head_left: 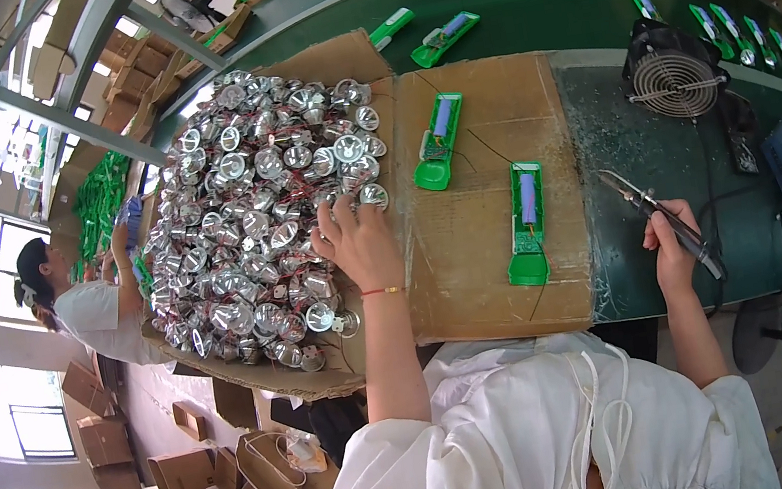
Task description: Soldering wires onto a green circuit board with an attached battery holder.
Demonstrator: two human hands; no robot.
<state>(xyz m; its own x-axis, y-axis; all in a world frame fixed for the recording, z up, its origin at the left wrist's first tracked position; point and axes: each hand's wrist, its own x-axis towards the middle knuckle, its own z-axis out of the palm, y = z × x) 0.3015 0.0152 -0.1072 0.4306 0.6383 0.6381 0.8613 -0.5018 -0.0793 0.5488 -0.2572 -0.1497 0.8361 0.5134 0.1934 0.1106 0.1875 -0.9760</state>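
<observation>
**Shiny reflector cups, and a hot tool kept away**

Shiny reflector cups (255,214) lie in one big heap, with thin red wires tangled through them, and our left hand (358,244) rests on the heap's near right edge. The heap sits on a flat sheet of cardboard (483,251) that spreads under and between our two hands. We think the cardboard is there to keep the small parts together and to guard the green bench (661,153) below.

Past our right hand stands a small black fan (674,76) with a wire grille. It may be there to blow smoke away.

Between our hands, a bit further out, lie two open green cases (527,224) with a blue battery inside each. They lie open side up, so we can get at the insides.

Our left hand is spread, with fingertips curled down onto a cup at the heap's edge; we cannot tell if it has picked one up.

Our right hand (672,248) is closed around the soldering iron (662,216). Its tip points away from us, out over the bench, well apart from the other hand.
</observation>
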